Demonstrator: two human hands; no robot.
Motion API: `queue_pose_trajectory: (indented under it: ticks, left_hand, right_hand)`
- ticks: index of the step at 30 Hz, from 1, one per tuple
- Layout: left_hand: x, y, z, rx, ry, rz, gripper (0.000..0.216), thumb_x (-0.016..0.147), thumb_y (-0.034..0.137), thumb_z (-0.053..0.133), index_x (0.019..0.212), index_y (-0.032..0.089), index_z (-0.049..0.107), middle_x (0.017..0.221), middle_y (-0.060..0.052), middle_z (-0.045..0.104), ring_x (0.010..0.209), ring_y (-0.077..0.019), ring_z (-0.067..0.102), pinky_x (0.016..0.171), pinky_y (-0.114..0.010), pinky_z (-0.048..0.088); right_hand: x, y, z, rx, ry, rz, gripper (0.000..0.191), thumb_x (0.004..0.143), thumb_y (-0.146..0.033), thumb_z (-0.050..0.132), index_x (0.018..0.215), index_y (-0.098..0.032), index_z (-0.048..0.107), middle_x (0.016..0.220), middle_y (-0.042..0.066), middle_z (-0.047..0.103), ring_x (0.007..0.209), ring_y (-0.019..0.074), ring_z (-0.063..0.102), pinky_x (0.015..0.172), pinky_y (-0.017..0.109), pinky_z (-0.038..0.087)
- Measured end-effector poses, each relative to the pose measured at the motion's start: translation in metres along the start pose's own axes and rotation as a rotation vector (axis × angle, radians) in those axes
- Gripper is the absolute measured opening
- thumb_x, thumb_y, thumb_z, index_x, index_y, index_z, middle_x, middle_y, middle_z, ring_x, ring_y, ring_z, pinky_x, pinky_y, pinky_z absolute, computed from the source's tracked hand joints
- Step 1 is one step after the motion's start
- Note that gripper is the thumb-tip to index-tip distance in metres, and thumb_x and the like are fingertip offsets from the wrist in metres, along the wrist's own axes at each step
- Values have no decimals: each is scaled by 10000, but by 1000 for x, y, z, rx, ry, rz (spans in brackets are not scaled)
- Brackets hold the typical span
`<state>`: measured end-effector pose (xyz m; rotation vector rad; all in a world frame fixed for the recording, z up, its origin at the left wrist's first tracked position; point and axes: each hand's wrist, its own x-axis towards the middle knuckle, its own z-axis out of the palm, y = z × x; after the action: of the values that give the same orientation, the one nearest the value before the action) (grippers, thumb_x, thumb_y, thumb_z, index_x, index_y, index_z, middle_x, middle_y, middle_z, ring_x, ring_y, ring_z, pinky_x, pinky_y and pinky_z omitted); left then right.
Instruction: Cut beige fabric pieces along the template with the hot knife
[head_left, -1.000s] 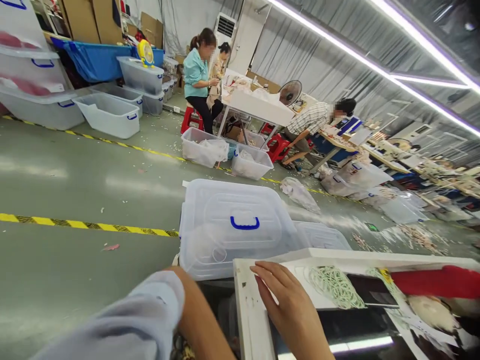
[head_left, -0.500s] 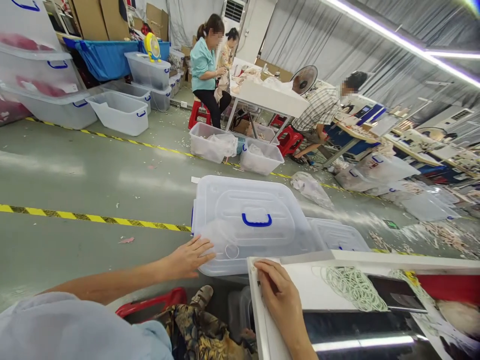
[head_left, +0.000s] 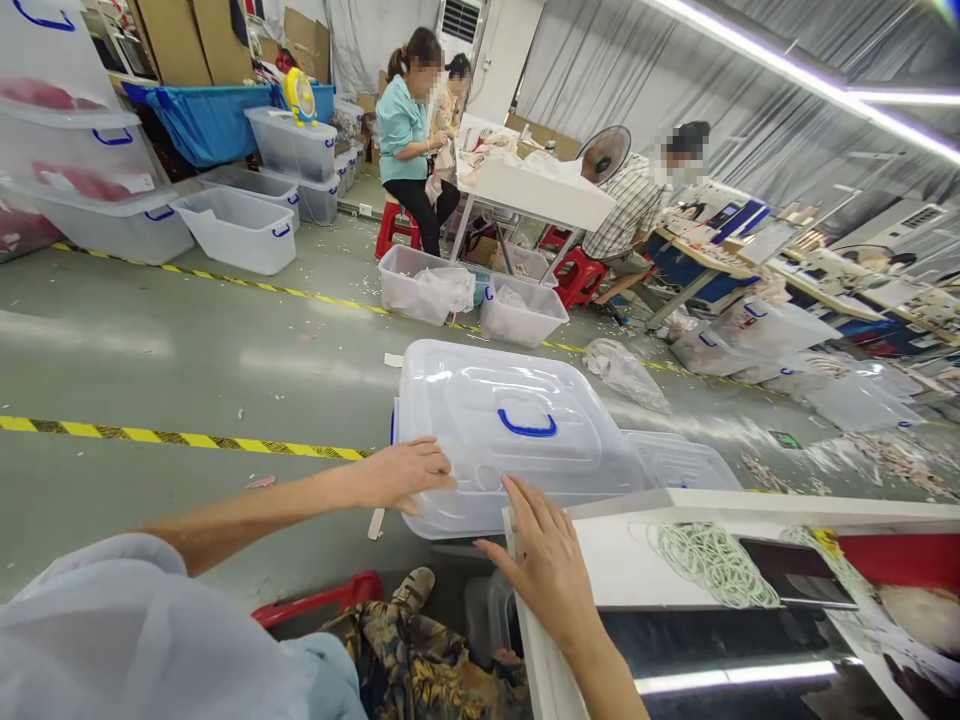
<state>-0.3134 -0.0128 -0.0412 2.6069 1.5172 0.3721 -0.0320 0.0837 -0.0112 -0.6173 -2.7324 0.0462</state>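
A translucent plastic lid (head_left: 480, 400) with a blue handle (head_left: 527, 424) covers a storage box in front of me. My left hand (head_left: 409, 472) is at the lid's near-left part, fingers stretched out and bent slightly down; whether it presses on the plastic I cannot tell. My right hand (head_left: 544, 560) is over the corner of the white table (head_left: 607, 540), its thumb and fingers apart, the fingertips pointing at the lid's near edge. Neither hand holds anything.
Green elastic cord (head_left: 709, 562) and a dark phone-like slab (head_left: 796, 572) lie on the table at right. A smaller lidded box (head_left: 682, 458) stands behind the table edge. A red stool (head_left: 322, 598) is below me. Other people sit at a far table (head_left: 536, 190).
My left hand has moved right, farther over the lid. My right hand has lifted from the table's corner and spread its fingers toward the lid. The lid looks slightly shifted and tilted.
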Motion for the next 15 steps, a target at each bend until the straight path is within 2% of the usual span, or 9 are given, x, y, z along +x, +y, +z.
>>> queue_pose_trajectory:
  ticks: [3, 6, 9, 12, 15]
  left_hand:
    - [10, -7, -23, 40, -43, 81, 591, 821, 212, 840, 1362, 186, 605, 1241, -103, 663, 1210, -252, 602, 1267, -441, 273]
    - [16, -13, -35, 77, -62, 105, 589, 820, 192, 837, 1365, 184, 614, 1252, -101, 660, 1222, -251, 603, 1277, -462, 259]
    - [20, -22, -47, 66, -31, 62, 612, 799, 153, 842, 1369, 160, 619, 1256, -102, 653, 1221, -245, 609, 1284, -474, 245]
    - [27, -33, -61, 47, 11, 31, 592, 807, 138, 822, 1363, 196, 628, 1255, -75, 650, 1235, -235, 611, 1293, -499, 217]
    - [29, -37, -63, 60, 151, 0, 620, 848, 155, 782, 1425, 246, 576, 1327, -74, 615, 1293, -243, 574, 1291, -534, 207]
  right_hand:
    - [16, -3, 9, -52, -81, -63, 662, 935, -374, 697, 1517, -194, 437, 1394, 140, 668, 1241, 307, 641, 1088, 497, 461]
    - [29, -4, 20, -52, -93, -58, 621, 906, -314, 720, 1466, -182, 488, 1366, 147, 678, 1163, 325, 657, 1016, 494, 487]
    - [40, -3, 28, -37, -60, -14, 567, 893, -291, 706, 1417, -162, 532, 1376, 182, 644, 1147, 360, 625, 964, 512, 496]
    - [51, 1, 33, -15, 7, 38, 472, 898, -218, 648, 1363, -175, 575, 1322, 167, 646, 1138, 349, 591, 972, 499, 487]
    - [59, 7, 35, 11, 108, 117, 434, 903, -201, 589, 1337, -211, 591, 1277, 141, 634, 1140, 333, 569, 992, 492, 473]
